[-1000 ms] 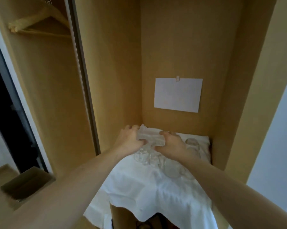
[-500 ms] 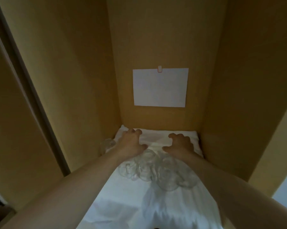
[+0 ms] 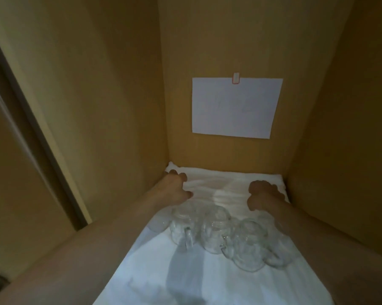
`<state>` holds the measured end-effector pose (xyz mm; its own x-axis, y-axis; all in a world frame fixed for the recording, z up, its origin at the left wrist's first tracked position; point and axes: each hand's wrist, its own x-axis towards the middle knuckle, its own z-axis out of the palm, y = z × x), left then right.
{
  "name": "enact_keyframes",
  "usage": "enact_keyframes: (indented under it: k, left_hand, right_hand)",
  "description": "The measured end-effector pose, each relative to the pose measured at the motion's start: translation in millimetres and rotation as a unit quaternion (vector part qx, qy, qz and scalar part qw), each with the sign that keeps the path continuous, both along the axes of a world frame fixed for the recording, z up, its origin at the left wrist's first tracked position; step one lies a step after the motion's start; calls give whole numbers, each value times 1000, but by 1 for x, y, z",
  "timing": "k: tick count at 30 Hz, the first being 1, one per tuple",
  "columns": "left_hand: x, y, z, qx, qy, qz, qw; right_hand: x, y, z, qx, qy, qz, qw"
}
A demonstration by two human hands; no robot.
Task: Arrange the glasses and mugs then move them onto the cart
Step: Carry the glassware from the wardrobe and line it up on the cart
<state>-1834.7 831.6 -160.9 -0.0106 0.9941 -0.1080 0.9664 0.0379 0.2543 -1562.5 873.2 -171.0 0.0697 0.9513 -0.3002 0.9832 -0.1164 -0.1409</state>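
Both forearms are bare from the frame's edge to the wrists; no sleeves show; the left hand (image 3: 173, 189) and right hand (image 3: 263, 198) wear no gloves, rings or watch.

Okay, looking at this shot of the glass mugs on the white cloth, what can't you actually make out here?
- Head view: count of glass mugs; clear bodies overlap and both forearms cover the outer ones.
- Paper sheet: any writing too faint.
- Left hand, right hand: fingers curl onto white cloth; gripping or pressing unclear.
- Cart: out of frame.
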Motion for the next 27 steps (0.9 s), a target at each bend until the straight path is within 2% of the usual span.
enact_keyframes:
  k: [3, 7, 9, 11, 13, 16, 18, 22, 24, 27]
  left_hand:
    - [-21, 2, -9, -30, -11, 25, 999]
    - [-43, 10, -14, -117, -3, 56, 992]
    - [-52, 12, -18, -162, -59, 90, 981]
    - [-56, 11, -19, -179, -155, 143, 961]
    - [-54, 11, -17, -181, -175, 159, 955]
    - [-48, 12, -8, -119, -106, 136, 978]
    - [-44, 15, 2, -71, -98, 118, 986]
    - [-32, 18, 28, 23, -152, 112, 982]
    - [-20, 15, 43, 79, -201, 121, 969]
    - [3, 3, 69, 143, -241, 144, 949]
  right_hand:
    - [-33, 7, -2, -1, -51, 32, 998]
    - [-61, 14, -12, 64, -83, 81, 991]
    - [-71, 15, -12, 85, -66, 92, 990]
    - [-77, 17, -11, 97, -43, 95, 990]
    - [-81, 18, -11, 106, -16, 96, 990]
    - [-80, 17, -12, 122, 42, 81, 988]
    - [-77, 14, -9, 140, 71, 65, 985]
    - [-66, 5, 9, 178, 155, 5, 972]
    - [-58, -3, 23, 205, 242, -53, 947]
    - [-44, -19, 45, 236, 389, -139, 880]
